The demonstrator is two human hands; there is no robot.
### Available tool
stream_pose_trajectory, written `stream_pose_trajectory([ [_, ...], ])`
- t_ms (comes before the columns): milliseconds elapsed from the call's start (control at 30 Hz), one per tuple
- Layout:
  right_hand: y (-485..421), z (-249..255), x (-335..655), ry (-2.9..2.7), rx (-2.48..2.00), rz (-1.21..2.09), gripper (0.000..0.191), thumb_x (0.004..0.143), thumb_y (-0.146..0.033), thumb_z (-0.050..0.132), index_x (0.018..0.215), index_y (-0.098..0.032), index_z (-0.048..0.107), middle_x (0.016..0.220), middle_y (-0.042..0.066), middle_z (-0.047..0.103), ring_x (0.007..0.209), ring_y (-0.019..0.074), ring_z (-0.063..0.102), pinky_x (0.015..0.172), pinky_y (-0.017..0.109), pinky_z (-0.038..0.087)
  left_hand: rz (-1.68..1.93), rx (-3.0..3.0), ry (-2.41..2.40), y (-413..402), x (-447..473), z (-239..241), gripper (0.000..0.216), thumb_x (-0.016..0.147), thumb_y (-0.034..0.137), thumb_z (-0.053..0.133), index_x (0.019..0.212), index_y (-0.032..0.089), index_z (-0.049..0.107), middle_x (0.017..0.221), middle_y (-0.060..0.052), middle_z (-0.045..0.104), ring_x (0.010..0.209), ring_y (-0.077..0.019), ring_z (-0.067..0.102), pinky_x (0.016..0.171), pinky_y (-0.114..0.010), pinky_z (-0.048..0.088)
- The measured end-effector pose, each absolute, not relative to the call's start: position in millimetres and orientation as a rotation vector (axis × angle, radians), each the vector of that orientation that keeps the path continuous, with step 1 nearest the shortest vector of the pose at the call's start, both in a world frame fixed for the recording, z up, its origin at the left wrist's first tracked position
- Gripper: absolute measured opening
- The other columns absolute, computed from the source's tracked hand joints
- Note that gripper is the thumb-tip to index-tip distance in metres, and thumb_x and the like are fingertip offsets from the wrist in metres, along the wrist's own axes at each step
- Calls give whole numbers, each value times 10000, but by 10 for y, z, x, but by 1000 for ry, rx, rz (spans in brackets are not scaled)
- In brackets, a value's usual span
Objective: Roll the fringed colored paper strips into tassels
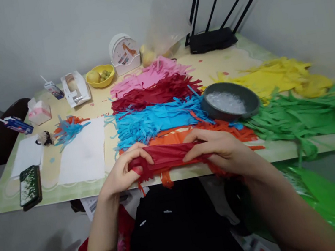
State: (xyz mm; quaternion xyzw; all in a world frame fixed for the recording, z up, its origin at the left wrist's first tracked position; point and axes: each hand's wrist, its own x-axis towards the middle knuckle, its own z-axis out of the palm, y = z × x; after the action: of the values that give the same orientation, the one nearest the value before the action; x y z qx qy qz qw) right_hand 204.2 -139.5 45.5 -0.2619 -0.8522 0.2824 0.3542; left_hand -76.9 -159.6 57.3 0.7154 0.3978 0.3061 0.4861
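Note:
A strip of dark red tissue paper (167, 154) is stretched between my hands at the table's front edge. My left hand (132, 165) pinches its left end, and my right hand (211, 148) grips the right end. Fringed orange paper (172, 136) lies just beyond and partly beneath it. Farther back are stacks of fringed blue paper (166, 116), dark red paper (156, 94) and pink paper (153, 76). A dark bowl (252, 105) holding clear, crinkled material stands right of the blue stack.
Fringed yellow paper (278, 77) and green paper (307, 115) cover the right side. Leftward lie white sheets (83, 156), a phone (30, 187) and a blue-orange tassel bunch (70, 131). A yellow fruit bowl (102, 84) and a router (213, 40) stand at the back.

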Motion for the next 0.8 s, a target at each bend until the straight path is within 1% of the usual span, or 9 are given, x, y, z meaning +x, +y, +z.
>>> stream_pose_trajectory([
  [267,-1418,431,2055,-2282,-733,609,396,870,-84,443,884,-280,786,965,64,650,882,176,646,747,272,535,782,1484,1027,-1516,-677,457,294,800,349,639,1039,202,552,967,-48,625,813,-164,584,689,-248,448],
  [367,-1435,460,2121,-2322,-766,652,332,922,-182,483,969,-310,786,1004,72,662,938,198,658,786,294,553,635,1598,1147,-1496,-601,461,208,820,372,657,837,168,618,735,5,591,650,-123,521,591,-224,390],
  [433,-1423,517,2201,-2364,-734,756,317,930,-244,523,1162,-321,725,1134,78,665,1073,222,644,886,328,549,598,1708,1182,-1496,-585,485,249,851,360,624,705,161,596,658,20,546,609,-110,478,569,-223,364],
  [500,-1396,571,2261,-2376,-713,858,496,874,-344,642,1364,-299,583,1314,92,616,1224,264,584,975,371,523,592,1801,1189,-1504,-581,516,237,873,331,595,704,164,593,663,22,551,620,-111,478,581,-223,368],
  [567,-1367,584,2252,-2319,-804,893,728,771,-429,755,1433,-262,501,1384,111,581,1263,299,561,977,388,524,554,1863,1161,-1518,-575,544,220,879,309,584,711,168,594,661,21,556,623,-114,485,582,-222,376],
  [600,-1357,568,2217,-2277,-875,897,701,751,-444,771,1386,-253,546,1329,110,625,1201,296,605,929,374,545,533,1869,1142,-1527,-569,554,216,876,303,587,708,168,593,657,20,560,619,-115,492,575,-221,379],
  [700,-1354,451,2048,-2206,-1055,982,214,844,-384,677,964,-212,722,874,44,744,782,198,695,663,268,545,551,1754,1120,-1553,-557,557,206,864,313,613,719,167,593,647,14,599,591,-114,541,543,-213,403],
  [767,-1379,360,1951,-2135,-1093,1075,204,876,-334,625,739,-190,672,661,3,677,596,144,627,544,225,481,603,1591,1127,-1569,-561,536,210,865,335,618,745,163,601,613,8,627,552,-116,580,525,-210,430],
  [800,-1400,323,1920,-2058,-1101,1121,217,874,-322,620,706,-186,644,627,-6,653,556,131,606,518,217,463,638,1509,1132,-1576,-566,519,209,864,345,621,770,158,614,581,9,628,523,-117,587,517,-210,442],
])
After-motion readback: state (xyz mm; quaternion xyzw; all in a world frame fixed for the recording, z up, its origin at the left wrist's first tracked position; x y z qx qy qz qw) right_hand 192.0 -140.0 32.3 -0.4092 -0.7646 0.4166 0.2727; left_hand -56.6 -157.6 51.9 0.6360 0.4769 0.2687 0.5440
